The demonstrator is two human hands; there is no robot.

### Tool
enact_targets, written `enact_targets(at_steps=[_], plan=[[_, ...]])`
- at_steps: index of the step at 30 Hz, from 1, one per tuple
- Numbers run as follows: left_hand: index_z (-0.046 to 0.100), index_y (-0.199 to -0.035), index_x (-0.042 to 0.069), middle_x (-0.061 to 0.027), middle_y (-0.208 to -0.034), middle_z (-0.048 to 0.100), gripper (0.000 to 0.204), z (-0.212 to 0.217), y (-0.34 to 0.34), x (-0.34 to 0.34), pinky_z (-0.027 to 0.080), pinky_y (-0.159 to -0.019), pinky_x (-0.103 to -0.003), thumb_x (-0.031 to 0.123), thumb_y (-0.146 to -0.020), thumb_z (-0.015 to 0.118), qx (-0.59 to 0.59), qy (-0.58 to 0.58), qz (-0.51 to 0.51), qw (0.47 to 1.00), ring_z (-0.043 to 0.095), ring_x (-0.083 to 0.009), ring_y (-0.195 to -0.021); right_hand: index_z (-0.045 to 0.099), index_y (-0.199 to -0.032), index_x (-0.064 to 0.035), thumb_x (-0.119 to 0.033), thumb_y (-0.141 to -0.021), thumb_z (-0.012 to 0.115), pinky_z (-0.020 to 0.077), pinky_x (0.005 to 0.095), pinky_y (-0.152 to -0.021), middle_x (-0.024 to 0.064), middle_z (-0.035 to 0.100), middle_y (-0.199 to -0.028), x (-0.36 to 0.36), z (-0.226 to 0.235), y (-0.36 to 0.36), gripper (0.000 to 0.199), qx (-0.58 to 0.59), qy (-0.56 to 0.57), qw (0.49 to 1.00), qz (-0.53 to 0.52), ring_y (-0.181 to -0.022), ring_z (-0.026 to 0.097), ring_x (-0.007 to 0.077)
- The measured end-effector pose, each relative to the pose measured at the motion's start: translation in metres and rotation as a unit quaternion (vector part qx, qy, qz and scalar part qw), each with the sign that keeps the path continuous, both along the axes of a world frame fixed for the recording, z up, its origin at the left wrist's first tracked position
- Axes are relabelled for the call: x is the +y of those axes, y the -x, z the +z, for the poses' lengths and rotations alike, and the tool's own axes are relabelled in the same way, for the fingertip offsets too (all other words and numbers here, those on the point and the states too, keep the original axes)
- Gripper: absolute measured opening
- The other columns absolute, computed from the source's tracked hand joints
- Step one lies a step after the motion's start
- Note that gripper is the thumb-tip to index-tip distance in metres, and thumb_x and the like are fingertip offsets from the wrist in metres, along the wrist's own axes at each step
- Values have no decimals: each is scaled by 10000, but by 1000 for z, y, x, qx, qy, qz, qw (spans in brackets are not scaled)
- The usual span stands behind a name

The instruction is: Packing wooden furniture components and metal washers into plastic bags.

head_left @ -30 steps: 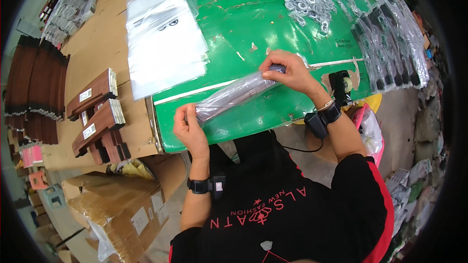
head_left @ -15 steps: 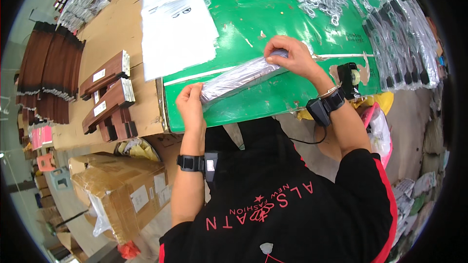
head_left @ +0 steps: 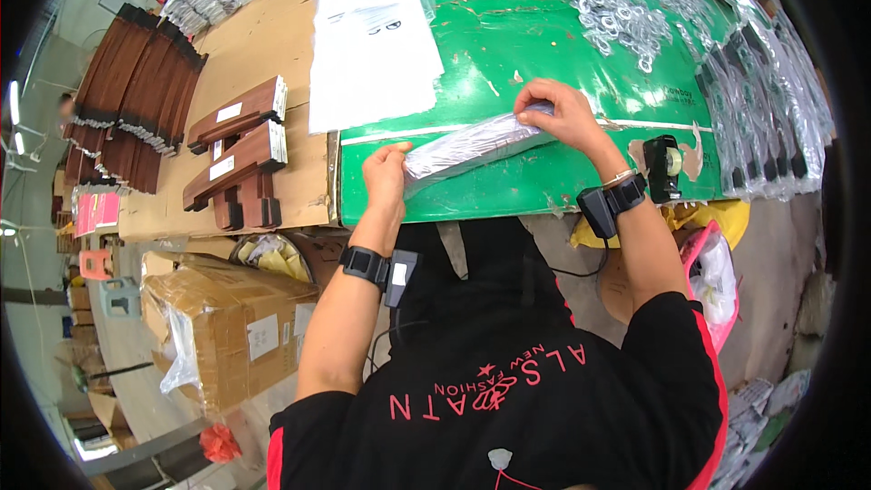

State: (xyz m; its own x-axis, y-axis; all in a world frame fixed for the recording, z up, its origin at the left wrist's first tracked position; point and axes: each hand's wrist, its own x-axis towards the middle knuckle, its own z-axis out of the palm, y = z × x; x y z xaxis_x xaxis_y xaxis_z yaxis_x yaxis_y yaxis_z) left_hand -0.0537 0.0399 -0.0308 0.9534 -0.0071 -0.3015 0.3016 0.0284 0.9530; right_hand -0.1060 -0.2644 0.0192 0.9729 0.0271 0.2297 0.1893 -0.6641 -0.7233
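A long, narrow package in shiny clear plastic point(head_left: 476, 151) lies slantwise on the green tabletop point(head_left: 508, 59), near its front edge. At its left end, my left hand point(head_left: 385, 177) is closed, the thumb and fingertips pinching the plastic. My right hand point(head_left: 555, 112) bends over the opposite end, thumb and forefinger pressed together on the wrap. What is inside the plastic cannot be made out clearly. A black tape dispenser point(head_left: 665, 168) stands to the right of my right forearm. Flat clear bags with white sheets point(head_left: 372, 63) are stacked beyond my left hand.
Brown wood-look strips point(head_left: 238, 163) lie crossed on the cardboard at left, beside a tall stack of similar strips point(head_left: 136, 82). Loose metal rings point(head_left: 608, 18) are heaped at the far right. Bagged parts point(head_left: 762, 113) cover the right edge. A taped carton point(head_left: 231, 331) stands below.
The view has shifted, so the table appears farther right. Both hands still pinch the package's ends, and it lies at nearly the same slant.
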Motion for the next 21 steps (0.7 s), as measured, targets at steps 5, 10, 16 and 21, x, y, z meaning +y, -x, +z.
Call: enact_targets(at_steps=[5, 10, 16, 21], plan=[[729, -1035, 2, 14, -725, 576, 243, -2, -1, 3, 342, -539, -245, -7, -889, 535, -4, -19, 1, 1000, 458, -65, -595, 702, -926, -56, -162, -841, 745, 506, 333, -830, 31, 685, -943, -2, 8, -9, 143, 69, -61, 994, 53, -920, 651, 170], [711, -1049, 23, 3, -720, 584, 244, -1, -5, 0, 365, -531, -257, -11, -898, 522, -7, -44, 0, 999, 484, -71, -588, 712, -942, -77, -200, -833, 741, 515, 349, -829, 44, 701, -950, 13, 14, -14, 167, -119, -91, 989, 3, -948, 665, 232], [693, -1038, 39, 8, -714, 581, 232, -6, -1, -1, 364, -515, -254, -15, -904, 512, -10, -27, 20, 999, 487, -66, -583, 670, -949, -88, -82, -794, 736, 502, 377, -860, 42, 683, -1019, 116, 7, 25, 169, -251, 66, 948, 186, -991, 648, 253], [690, -1029, 38, 13, -712, 577, 229, -9, -2, 1, 360, -507, -254, -7, -908, 501, -24, -7, 11, 1000, 483, -63, -583, 670, -1040, -69, -54, -746, 739, 494, 414, -954, 62, 672, -1120, 134, -16, 51, 302, -225, 45, 965, 127, -1080, 625, 282]])
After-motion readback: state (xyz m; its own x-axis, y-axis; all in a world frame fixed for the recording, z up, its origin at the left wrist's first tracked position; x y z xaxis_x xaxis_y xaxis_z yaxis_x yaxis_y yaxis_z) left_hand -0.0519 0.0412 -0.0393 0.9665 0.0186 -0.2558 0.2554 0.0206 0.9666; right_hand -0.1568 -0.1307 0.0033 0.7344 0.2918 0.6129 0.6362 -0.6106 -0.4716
